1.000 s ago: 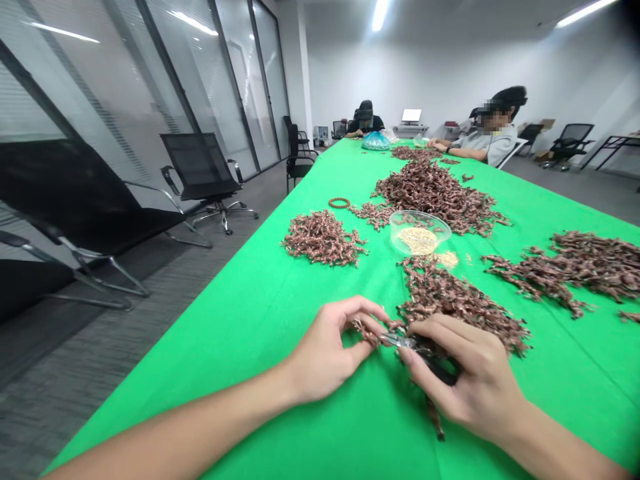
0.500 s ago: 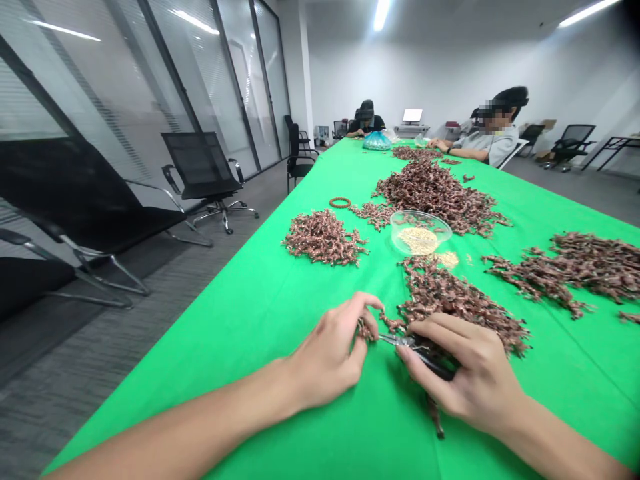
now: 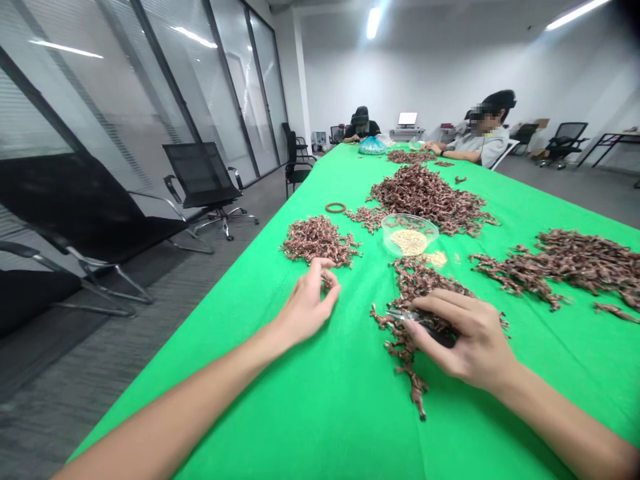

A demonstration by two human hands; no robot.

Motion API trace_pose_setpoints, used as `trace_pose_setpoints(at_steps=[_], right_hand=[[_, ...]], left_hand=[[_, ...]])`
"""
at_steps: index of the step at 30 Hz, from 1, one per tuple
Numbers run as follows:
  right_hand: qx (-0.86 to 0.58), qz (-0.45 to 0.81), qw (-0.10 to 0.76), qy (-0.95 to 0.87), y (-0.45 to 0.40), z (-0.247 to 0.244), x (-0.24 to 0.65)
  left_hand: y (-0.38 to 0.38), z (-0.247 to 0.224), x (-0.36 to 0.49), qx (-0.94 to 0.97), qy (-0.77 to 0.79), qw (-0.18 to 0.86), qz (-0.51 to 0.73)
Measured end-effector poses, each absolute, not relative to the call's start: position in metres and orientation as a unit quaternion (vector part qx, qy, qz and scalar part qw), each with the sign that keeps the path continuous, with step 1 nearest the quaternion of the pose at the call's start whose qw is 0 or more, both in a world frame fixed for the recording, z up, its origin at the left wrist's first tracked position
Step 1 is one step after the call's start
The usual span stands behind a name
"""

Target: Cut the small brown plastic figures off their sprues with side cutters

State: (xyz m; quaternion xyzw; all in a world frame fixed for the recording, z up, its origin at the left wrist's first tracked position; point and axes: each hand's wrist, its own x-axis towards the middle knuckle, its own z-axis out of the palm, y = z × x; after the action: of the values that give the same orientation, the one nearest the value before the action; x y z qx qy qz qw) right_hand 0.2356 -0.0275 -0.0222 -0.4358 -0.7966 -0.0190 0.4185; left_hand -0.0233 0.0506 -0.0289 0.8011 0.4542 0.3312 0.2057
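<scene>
A long green-covered counter carries heaps of copper-brown twisted sprigs, and here's the action up front — the right hand curls around black-handled pliers, metal nose over a loose pile of sprigs. The left hand, well apart, pinches narrow on a tiny sprig — just below another heap. A clear bowl of pale grains sits beyond.

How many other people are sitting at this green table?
2. One person in a dark top sits at the far end of the green table, behind a blue plastic bag. One person in a grey shirt sits along its right side, near that end. Others could be out of view.
</scene>
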Motion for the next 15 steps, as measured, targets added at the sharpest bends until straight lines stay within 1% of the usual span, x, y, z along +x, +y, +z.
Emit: trace_pose_setpoints(at_steps=[4, 8, 15], right_hand=[[-0.436, -0.022, 0.418, -0.797, -0.021, -0.021, 0.243], [-0.451, -0.026, 0.439, -0.777, -0.014, -0.02, 0.249], [-0.46, -0.043, 0.45, -0.764, -0.006, -0.02, 0.253]], left_hand=[[0.06, -0.035, -0.03, 0.809, 0.463, 0.166, 0.32], [0.074, -0.037, -0.035, 0.821, 0.464, 0.106, 0.316], [0.12, -0.004, -0.015, 0.829, 0.45, 0.005, 0.332]])
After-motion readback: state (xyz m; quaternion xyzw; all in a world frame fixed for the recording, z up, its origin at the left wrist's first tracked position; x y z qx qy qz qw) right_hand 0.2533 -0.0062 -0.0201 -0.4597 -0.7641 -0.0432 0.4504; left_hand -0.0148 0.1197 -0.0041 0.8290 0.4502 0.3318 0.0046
